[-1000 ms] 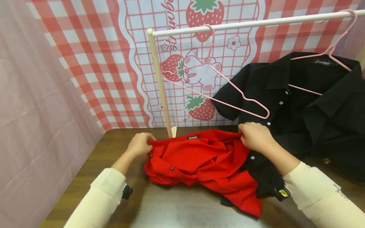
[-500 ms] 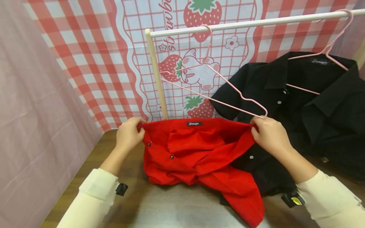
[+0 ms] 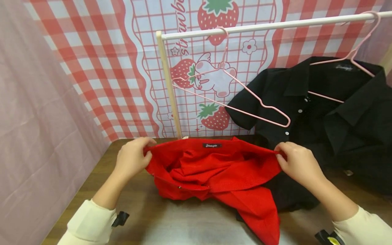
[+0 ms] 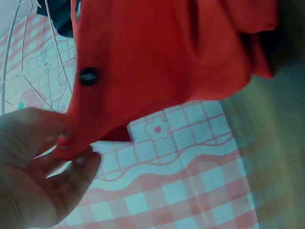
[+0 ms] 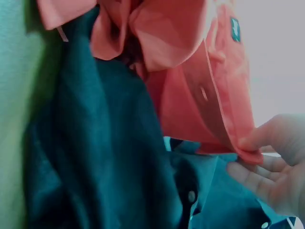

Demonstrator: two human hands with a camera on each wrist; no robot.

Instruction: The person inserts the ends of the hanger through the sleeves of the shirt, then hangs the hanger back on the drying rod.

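Observation:
A red button-up shirt (image 3: 226, 170) is stretched between both hands over the table, its long edge with the black label (image 3: 212, 145) facing up. My left hand (image 3: 131, 160) pinches one end of that edge between thumb and fingers. At the opposite end, my right hand (image 3: 300, 165) pinches the cloth in the same way. Dark buttons dot the red front; one button (image 4: 89, 76) shows large in the left wrist view. Below the edge the body bunches in folds, and a flap of red cloth hangs toward the front. In the right wrist view, fingertips (image 5: 245, 176) lie under the red corner.
Behind the red shirt, a bare pink hanger (image 3: 262, 103) hangs from a white rail (image 3: 275, 25) on a wooden post (image 3: 169, 85). A black shirt (image 3: 275, 88) on another pink hanger fills the right side, its lower part on the brown table (image 3: 183, 228). A pink curtain (image 3: 52, 136) borders the left.
Both hands have moved apart, drawing the labelled edge wider and straighter. That edge rose half a second ago and has since come down. The front with the buttons now sags lower.

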